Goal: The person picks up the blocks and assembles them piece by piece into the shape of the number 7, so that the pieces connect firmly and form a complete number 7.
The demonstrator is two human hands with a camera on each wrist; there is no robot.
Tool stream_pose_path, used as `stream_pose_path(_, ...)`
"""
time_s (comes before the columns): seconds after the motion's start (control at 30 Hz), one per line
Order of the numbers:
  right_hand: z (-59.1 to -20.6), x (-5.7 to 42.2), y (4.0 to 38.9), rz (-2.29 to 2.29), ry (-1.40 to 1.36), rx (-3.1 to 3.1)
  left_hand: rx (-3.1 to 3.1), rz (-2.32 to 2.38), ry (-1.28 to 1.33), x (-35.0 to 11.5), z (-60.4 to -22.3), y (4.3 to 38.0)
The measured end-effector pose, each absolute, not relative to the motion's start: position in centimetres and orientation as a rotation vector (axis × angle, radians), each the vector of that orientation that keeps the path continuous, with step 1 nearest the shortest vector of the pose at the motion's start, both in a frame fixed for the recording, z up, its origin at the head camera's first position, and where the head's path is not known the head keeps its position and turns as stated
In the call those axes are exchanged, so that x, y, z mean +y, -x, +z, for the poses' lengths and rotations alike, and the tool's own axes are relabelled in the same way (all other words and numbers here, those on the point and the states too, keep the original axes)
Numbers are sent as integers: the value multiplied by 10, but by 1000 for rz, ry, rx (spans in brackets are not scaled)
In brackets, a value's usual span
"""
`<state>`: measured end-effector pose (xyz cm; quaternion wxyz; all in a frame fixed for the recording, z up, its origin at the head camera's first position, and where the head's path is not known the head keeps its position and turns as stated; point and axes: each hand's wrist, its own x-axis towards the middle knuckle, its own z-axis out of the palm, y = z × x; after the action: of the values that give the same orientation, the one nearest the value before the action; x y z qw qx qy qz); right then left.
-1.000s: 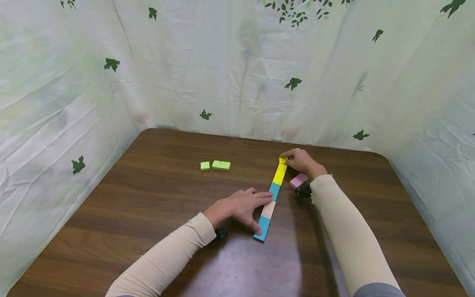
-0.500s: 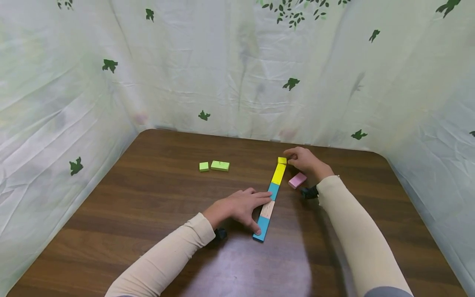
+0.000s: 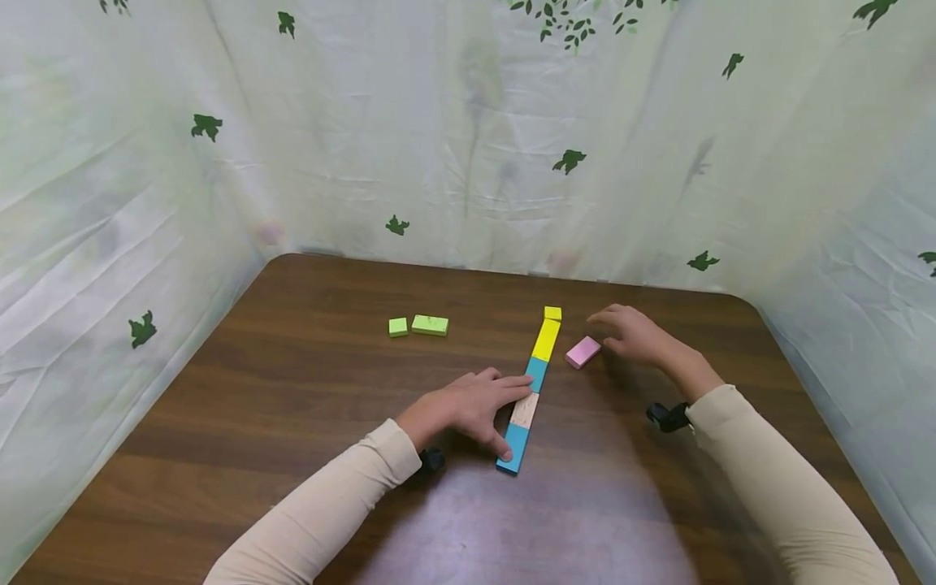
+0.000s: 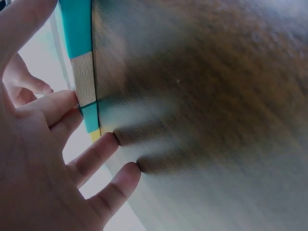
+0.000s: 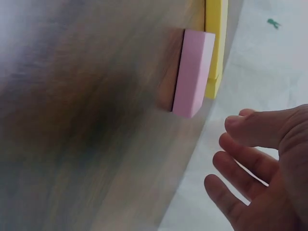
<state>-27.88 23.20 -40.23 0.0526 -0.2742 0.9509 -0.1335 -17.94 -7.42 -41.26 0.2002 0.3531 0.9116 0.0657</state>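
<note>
Fingers of the left hand, spread, touch the block row at three o'clock; those of the right hand, parted, slightly bent, near the pink block at eight o'clock. Desk: green blocks, left hand's eleven o'clock.

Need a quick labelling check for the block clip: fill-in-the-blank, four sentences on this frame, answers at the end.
1. The hand touching the row of blocks is the person's ____ one.
2. The middle block, between two blue blocks, looks made of ____.
3. The loose block nearest the right hand is ____ in colour.
4. Left of the row lie ____ green blocks.

Missing words: left; wood; pink; two.
</note>
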Motion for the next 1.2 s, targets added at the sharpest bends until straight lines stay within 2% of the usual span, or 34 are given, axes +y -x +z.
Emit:
stream_pose_path(0.47, -410, 223, 263, -465, 1082, 2921, 2541, 183, -985, -73, -410, 179)
stream_pose_path(1.2, -416, 209, 257, -298, 922, 2865, 2538, 153, -982, -74, -410, 180)
